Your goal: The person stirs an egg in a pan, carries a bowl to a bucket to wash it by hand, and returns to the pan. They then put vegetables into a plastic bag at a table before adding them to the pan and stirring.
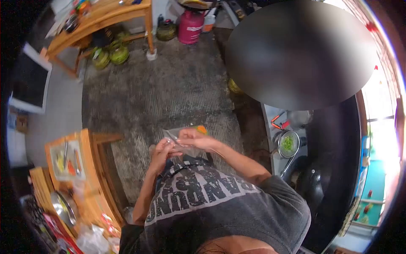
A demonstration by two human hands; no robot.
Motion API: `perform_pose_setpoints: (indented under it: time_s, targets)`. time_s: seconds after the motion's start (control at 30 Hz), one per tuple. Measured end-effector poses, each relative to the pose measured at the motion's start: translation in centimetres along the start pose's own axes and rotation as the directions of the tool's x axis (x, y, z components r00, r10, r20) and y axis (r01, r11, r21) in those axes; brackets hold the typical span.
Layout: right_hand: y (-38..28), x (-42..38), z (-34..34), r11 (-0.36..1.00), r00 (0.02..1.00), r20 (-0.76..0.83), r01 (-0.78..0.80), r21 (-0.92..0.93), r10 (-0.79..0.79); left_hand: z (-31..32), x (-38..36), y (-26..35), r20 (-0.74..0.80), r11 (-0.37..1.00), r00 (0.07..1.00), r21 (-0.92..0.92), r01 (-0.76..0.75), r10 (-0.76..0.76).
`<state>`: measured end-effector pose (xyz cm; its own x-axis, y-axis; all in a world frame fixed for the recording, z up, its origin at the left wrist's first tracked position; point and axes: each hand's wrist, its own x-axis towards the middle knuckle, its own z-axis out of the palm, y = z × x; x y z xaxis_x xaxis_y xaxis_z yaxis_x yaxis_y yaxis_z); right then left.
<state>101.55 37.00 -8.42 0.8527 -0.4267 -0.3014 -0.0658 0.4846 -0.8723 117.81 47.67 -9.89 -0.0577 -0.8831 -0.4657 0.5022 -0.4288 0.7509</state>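
Observation:
In front of my waist, my left hand pinches the edge of a clear plastic bag. My right hand grips the same bag from the other side, thumb and fingertips closed close to the left ones. The thin film is see-through and creased between the two hands. Just beyond the right hand's knuckles shows something orange with a bit of green, partly hidden by that hand.
To the left, a wooden table bears a white tray with a knife and cut vegetables. On the right counter stands a metal strainer with chopped greens. Gas cylinders, one pink, stand at the back. A blurred oval covers the upper right.

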Motion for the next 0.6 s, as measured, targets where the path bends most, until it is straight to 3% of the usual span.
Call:
perform_pose_setpoints:
  time_s: [0.03, 0.1, 0.17, 0.2, 0.23, 0.3, 0.33, 0.37, 0.43, 0.47, 0.57, 0.6]
  targets:
    - [-0.2, -0.2, -0.2, 1.000, 0.999, -0.039, -0.005, 0.013, 0.005, -0.6, 1.1, 0.5, 0.052, 0.999, 0.998, -0.011, 0.033, -0.033]
    - [-1.8, -0.8, -1.6, 0.999, 0.995, -0.099, -0.012, 0.034, 0.015, 0.2, 4.3, 2.2, 0.195, 0.980, 0.973, 0.179, 0.090, -0.125]
    - [-0.2, -0.3, -3.4, 0.972, 0.963, -0.224, 0.098, -0.215, -0.147, 0.7, 7.8, 3.1, 0.286, 0.907, 0.940, 0.419, 0.051, -0.185]
    - [-3.1, -2.5, -8.1, 0.942, 0.948, -0.230, 0.145, -0.302, -0.219, 7.0, 10.9, 4.8, 0.206, 0.858, 0.950, 0.503, 0.103, -0.234]
    - [-3.5, -2.1, -8.7, 0.894, 0.928, -0.284, 0.100, -0.436, -0.243, 7.2, 12.7, 5.2, 0.212, 0.834, 0.947, 0.545, 0.090, -0.240]
    - [-7.1, -1.9, -12.6, 0.734, 0.878, -0.367, -0.028, -0.679, -0.306, 8.4, 18.3, 5.3, 0.229, 0.790, 0.946, 0.612, 0.044, -0.230]
    - [-9.2, -1.6, -14.5, 0.679, 0.864, -0.397, -0.091, -0.728, -0.310, 9.1, 20.3, 5.5, 0.205, 0.865, 0.960, 0.498, 0.065, -0.190]
    - [-10.0, -1.0, -16.8, 0.658, 0.809, -0.445, -0.099, -0.747, -0.384, 9.8, 22.9, 6.1, 0.229, 0.815, 0.965, 0.579, -0.032, -0.125]
    - [-14.2, -0.7, -22.0, 0.620, 0.700, -0.514, -0.129, -0.774, -0.496, 13.6, 28.0, 9.0, 0.269, 0.687, 0.963, 0.701, -0.190, -0.008]
    - [-15.3, -0.8, -22.6, 0.650, 0.671, -0.606, -0.238, -0.722, -0.428, 14.2, 30.0, 10.2, 0.252, 0.475, 0.968, 0.850, -0.228, 0.013]
    - [-19.7, 0.9, -27.6, 0.473, 0.587, -0.527, -0.261, -0.842, -0.615, 17.3, 37.0, 14.7, 0.315, 0.412, 0.947, 0.857, -0.310, 0.060]
    - [-21.2, 1.6, -29.3, 0.466, 0.603, -0.519, -0.259, -0.846, -0.606, 18.4, 39.3, 15.7, 0.296, 0.468, 0.955, 0.842, -0.269, 0.018]
